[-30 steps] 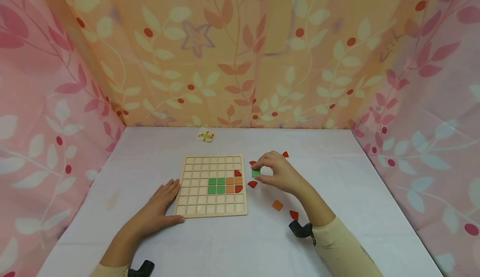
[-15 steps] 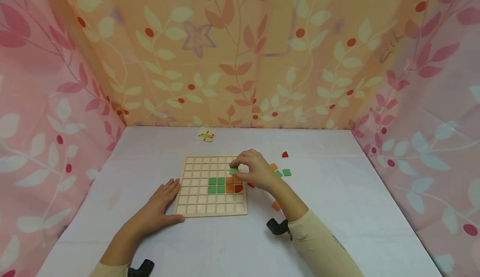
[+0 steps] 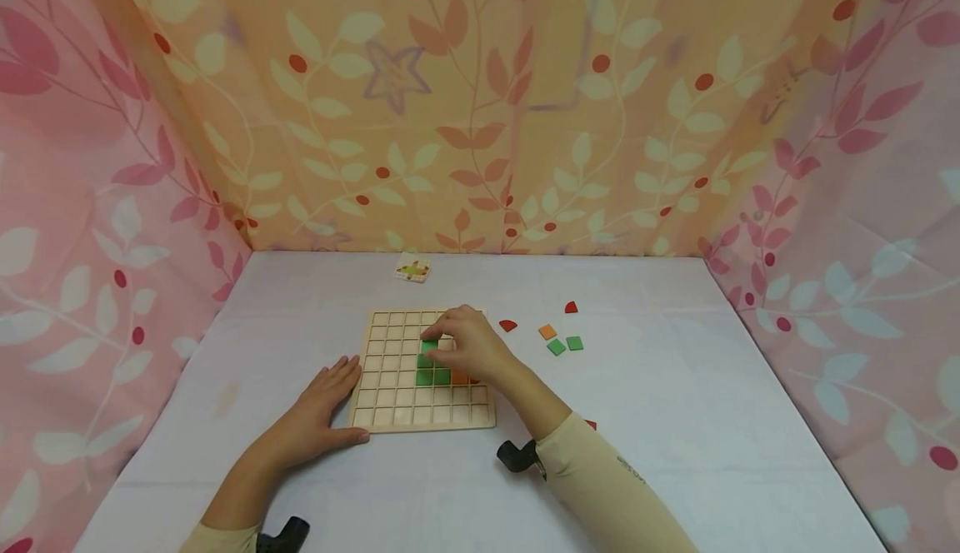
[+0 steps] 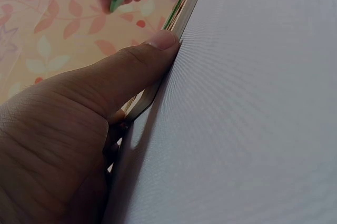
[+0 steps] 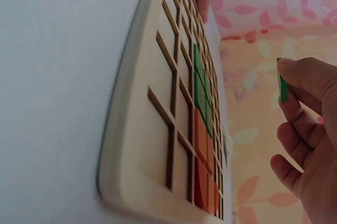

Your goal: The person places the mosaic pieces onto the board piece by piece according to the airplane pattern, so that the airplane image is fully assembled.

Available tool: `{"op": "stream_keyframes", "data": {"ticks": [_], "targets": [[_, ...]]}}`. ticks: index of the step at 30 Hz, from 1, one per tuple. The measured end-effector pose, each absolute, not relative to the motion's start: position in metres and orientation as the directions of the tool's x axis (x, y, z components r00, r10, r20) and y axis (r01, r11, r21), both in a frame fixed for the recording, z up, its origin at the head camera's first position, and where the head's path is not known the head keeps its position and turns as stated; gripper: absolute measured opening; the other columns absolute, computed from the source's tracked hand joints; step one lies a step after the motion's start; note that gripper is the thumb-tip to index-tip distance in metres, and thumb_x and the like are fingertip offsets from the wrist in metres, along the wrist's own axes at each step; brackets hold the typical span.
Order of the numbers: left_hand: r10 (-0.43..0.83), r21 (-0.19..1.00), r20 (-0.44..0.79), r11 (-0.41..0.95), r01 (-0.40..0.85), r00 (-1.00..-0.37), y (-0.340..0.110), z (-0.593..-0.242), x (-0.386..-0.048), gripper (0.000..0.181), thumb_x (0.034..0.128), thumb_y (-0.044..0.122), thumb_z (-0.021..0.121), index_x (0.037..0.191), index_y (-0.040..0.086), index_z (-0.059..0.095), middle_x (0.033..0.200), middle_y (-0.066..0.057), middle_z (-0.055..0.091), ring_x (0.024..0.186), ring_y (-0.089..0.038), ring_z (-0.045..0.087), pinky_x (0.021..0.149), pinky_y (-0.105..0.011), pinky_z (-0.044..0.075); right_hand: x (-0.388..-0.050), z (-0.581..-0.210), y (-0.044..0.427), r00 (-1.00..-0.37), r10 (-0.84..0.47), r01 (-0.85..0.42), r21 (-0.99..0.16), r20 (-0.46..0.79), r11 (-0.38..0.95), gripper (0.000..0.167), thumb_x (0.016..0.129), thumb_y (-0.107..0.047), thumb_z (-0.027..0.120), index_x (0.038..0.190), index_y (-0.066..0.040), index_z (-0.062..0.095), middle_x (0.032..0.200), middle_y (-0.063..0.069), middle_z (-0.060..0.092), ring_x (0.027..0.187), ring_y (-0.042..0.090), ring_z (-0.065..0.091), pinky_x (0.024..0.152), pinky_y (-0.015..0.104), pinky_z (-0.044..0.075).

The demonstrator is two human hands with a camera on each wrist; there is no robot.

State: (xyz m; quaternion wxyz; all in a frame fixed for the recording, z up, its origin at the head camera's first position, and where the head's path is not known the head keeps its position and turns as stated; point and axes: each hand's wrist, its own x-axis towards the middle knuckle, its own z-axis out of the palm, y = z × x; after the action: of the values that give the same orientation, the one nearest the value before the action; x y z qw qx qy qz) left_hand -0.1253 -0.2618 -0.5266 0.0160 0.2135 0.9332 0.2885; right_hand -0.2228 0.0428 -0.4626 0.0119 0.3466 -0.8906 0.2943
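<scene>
A wooden grid board [image 3: 384, 403] lies on the white table, with green tiles [image 3: 425, 376] and orange tiles [image 3: 459, 377] set in its cells. My right hand [image 3: 476, 349] is over the board and pinches a green square tile [image 5: 283, 81] between thumb and fingertip, held above the grid. It hides part of the board in the head view. My left hand [image 3: 311, 415] rests at the board's left side with fingers extended along that edge. Its thumb [image 4: 145, 55] touches the front edge near the corner.
Right of the board lie loose green tiles [image 3: 574, 343], an orange tile [image 3: 547, 332] and red rounded pieces [image 3: 508, 326]. Another red piece is partly hidden by the right sleeve [image 3: 600, 478]. A small picture card [image 3: 412, 269] lies behind the board. Patterned curtains [image 3: 480, 120] surround the table.
My right hand has carried the green tile leftward, from the table right of the board to above the middle of the grid. My left hand stays in place.
</scene>
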Motion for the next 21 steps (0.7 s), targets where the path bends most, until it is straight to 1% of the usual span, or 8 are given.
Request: {"op": "stream_keyframes", "data": {"ticks": [2,4,8,11,14,18,21], "targets": [[0.408,0.547,0.095,0.741,0.39,-0.908,-0.262,-0.526,-0.125,0.11,0.0774,0.056,0.084,0.156,-0.004,0.035,0.166,-0.022,0.028,0.155,-0.043,0.02,0.13,-0.033,0.002,-0.223,-0.464,0.035,-0.755,-0.619,-0.625,-0.522,0.216,0.58,0.029,0.09,-0.029,0.079,0.116,-0.016,0.079,0.107,-0.006,0.072,0.111,0.017,0.057,0.103,0.039,0.045],[0.409,0.547,0.096,0.74,0.392,-0.907,-0.262,-0.526,-0.125,0.11,0.0775,0.056,0.084,0.156,-0.004,0.035,0.166,-0.022,0.028,0.155,-0.043,0.021,0.13,-0.032,0.001,-0.222,-0.467,0.028,-0.755,-0.622,-0.626,-0.513,0.209,0.587,0.028,0.091,-0.03,0.079,0.116,-0.017,0.079,0.108,-0.006,0.072,0.111,0.016,0.058,0.104,0.038,0.044],[0.407,0.545,0.094,0.743,0.389,-0.909,-0.261,-0.525,-0.125,0.11,0.0774,0.057,0.083,0.157,-0.003,0.035,0.166,-0.021,0.029,0.155,-0.042,0.02,0.128,-0.024,-0.003,-0.222,-0.472,0.017,-0.759,-0.619,-0.625,-0.492,0.203,0.606,0.029,0.091,-0.032,0.078,0.116,-0.019,0.079,0.108,-0.008,0.073,0.112,0.015,0.06,0.106,0.036,0.045],[0.41,0.543,0.104,0.74,0.397,-0.906,-0.261,-0.526,-0.126,0.109,0.0781,0.057,0.083,0.157,-0.003,0.036,0.166,-0.021,0.029,0.155,-0.042,0.021,0.127,-0.021,-0.004,-0.225,-0.478,0.01,-0.764,-0.613,-0.624,-0.475,0.203,0.62,0.029,0.09,-0.032,0.079,0.115,-0.02,0.08,0.105,-0.009,0.074,0.106,0.013,0.062,0.1,0.031,0.048],[0.411,0.544,0.112,0.736,0.402,-0.905,-0.262,-0.526,-0.126,0.109,0.0787,0.057,0.083,0.156,-0.003,0.036,0.165,-0.022,0.03,0.155,-0.043,0.021,0.128,-0.026,-0.002,-0.228,-0.484,0.005,-0.765,-0.612,-0.624,-0.463,0.201,0.629,0.029,0.089,-0.033,0.08,0.115,-0.02,0.08,0.102,-0.01,0.074,0.1,0.01,0.062,0.093,0.027,0.049],[0.414,0.549,0.101,0.735,0.397,-0.905,-0.263,-0.526,-0.126,0.109,0.0792,0.057,0.082,0.156,-0.004,0.035,0.166,-0.022,0.029,0.155,-0.043,0.02,0.13,-0.035,0.002,-0.229,-0.489,0.0,-0.771,-0.609,-0.618,-0.45,0.185,0.645,0.029,0.089,-0.035,0.08,0.114,-0.021,0.08,0.101,-0.011,0.074,0.097,0.009,0.062,0.091,0.027,0.049],[0.415,0.556,0.098,0.731,0.395,-0.905,-0.263,-0.526,-0.125,0.109,0.0793,0.058,0.082,0.156,-0.004,0.035,0.165,-0.022,0.029,0.155,-0.043,0.02,0.13,-0.037,0.003,-0.23,-0.491,-0.002,-0.771,-0.611,-0.62,-0.432,0.178,0.655,0.027,0.089,-0.035,0.08,0.113,-0.021,0.08,0.1,-0.01,0.074,0.095,0.009,0.061,0.089,0.027,0.049]]}}
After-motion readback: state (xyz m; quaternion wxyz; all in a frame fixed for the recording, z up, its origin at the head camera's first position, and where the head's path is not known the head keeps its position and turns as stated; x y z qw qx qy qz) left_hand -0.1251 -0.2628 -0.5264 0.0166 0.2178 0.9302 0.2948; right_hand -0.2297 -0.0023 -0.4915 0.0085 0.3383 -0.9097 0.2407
